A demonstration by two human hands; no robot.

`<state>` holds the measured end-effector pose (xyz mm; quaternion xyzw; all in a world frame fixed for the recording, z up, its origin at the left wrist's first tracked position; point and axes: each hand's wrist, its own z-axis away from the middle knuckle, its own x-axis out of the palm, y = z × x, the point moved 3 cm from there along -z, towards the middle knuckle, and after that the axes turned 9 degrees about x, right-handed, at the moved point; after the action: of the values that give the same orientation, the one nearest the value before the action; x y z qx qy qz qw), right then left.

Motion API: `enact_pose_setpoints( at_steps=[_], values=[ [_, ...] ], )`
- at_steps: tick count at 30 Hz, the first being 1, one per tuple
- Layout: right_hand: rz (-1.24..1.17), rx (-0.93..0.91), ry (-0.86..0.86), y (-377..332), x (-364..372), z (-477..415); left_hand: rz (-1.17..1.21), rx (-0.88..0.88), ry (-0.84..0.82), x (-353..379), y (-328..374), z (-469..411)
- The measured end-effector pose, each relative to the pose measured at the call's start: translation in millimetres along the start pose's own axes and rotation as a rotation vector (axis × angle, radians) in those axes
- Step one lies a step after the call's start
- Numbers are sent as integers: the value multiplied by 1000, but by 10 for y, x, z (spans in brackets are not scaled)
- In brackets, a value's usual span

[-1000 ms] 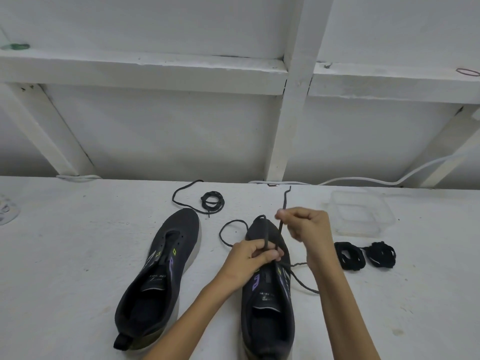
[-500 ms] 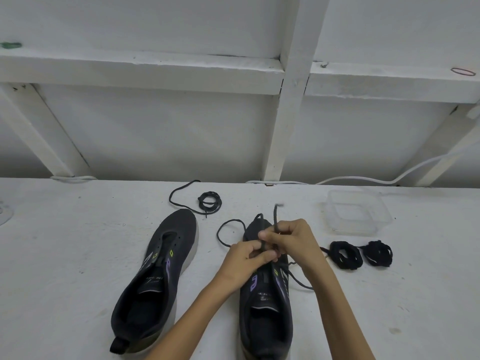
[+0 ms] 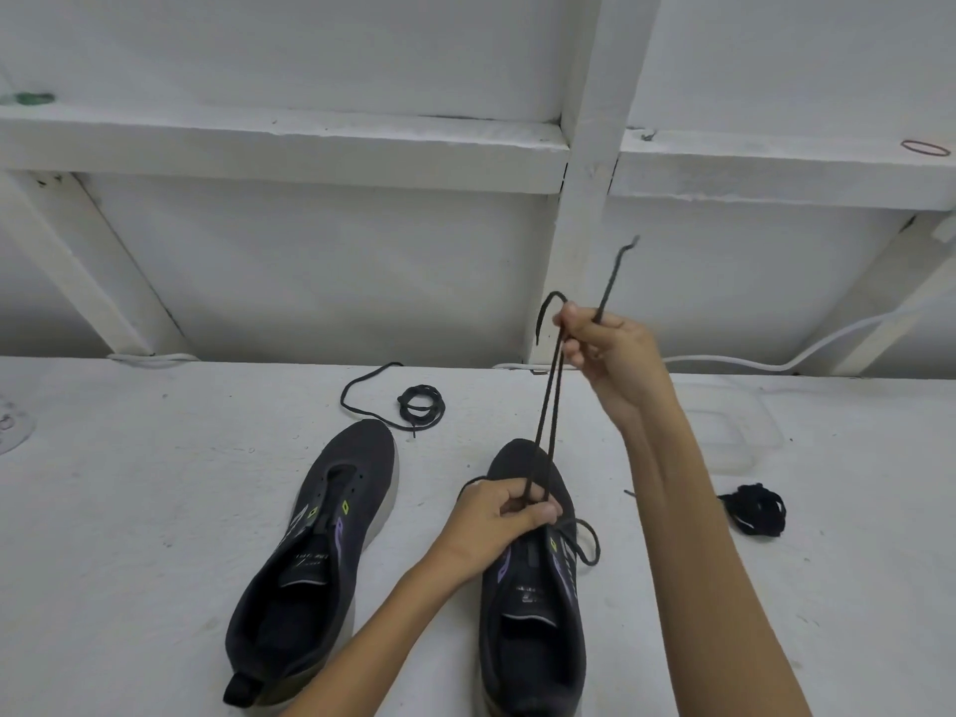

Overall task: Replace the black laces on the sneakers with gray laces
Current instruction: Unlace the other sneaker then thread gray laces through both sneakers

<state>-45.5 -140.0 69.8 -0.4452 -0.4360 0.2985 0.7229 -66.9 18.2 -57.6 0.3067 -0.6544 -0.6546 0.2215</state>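
Dark knit upper, pale sole: lower-centre sneaker [image 3: 533, 628], flat on the white table [image 3: 129, 509], toe towards the top of the frame, purple and yellow-green marks beside the eyelets.

Head view, remaining items:

- Dark lace [image 3: 549, 406]: two strands run taut from the sneaker's forefoot up to centre right of the frame. Both ends stick out above the upper hand. A slack loop lies over the shoe's right-of-frame side. Black or gray, I cannot tell.
- Right hand [image 3: 605, 349]: raised above the table, centre right, fingers curled round both strands.
- Left hand [image 3: 496, 520]: low on the sneaker's forefoot, thumb and fingers pinching the strands where they leave the shoe.
- Lower-left sneaker [image 3: 310, 551]: same pattern, beside the other but apart from it, toe angled up and right, heel tab near the bottom edge.
- Coiled lace [image 3: 421, 406]: dark, on the table just beyond that sneaker's toe, one tail curving off to the left.
- Black lace bundle [image 3: 755, 509]: on the table, right of the raised forearm.
- Clear plastic tub [image 3: 734, 432]: just above the bundle, partly hidden by the forearm.
- White cable [image 3: 776, 362]: along the table's back edge, climbing to the right.
- White timber ledge [image 3: 258, 142]: behind the table. A green item [image 3: 31, 98] lies on it at upper left and a reddish band [image 3: 926, 147] at upper right.
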Motion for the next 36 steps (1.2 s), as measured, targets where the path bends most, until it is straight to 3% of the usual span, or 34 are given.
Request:
enact_pose_setpoints(
  at_steps=[2, 5, 8, 11, 14, 20, 26, 30, 32, 34, 36],
  values=[
    [126, 17, 0, 137, -29, -61, 7, 0, -12, -10, 35, -14],
    [783, 124, 72, 376, -285, -1, 66, -2, 4, -13, 62, -33],
    [1083, 328, -100, 553, -472, 198, 78, 13, 25, -16, 72, -61],
    [902, 287, -230, 635, -397, 371, 69, 18, 26, 0, 76, -79],
    [704, 162, -199, 625, -298, 385, 88, 5, 39, 10, 51, -67],
    [536, 140, -140, 597, -233, 370, 35, 4, -1, 16, 61, -50],
    [-152, 107, -80, 47, -126, 123, 33, -7, -8, 23, 29, -20],
    [-343, 74, -83, -21, -54, -57, 28, 0, -27, 1, 77, -33],
    [-146, 72, -63, 111, -114, -70, 65, 3, -34, -12, 114, -51],
    [389, 91, -4, 273, -267, -13, 103, 2, -19, -37, 160, -75],
    [821, 205, -49, 443, -414, 96, 83, 27, 5, -68, 219, -104]
  ],
)
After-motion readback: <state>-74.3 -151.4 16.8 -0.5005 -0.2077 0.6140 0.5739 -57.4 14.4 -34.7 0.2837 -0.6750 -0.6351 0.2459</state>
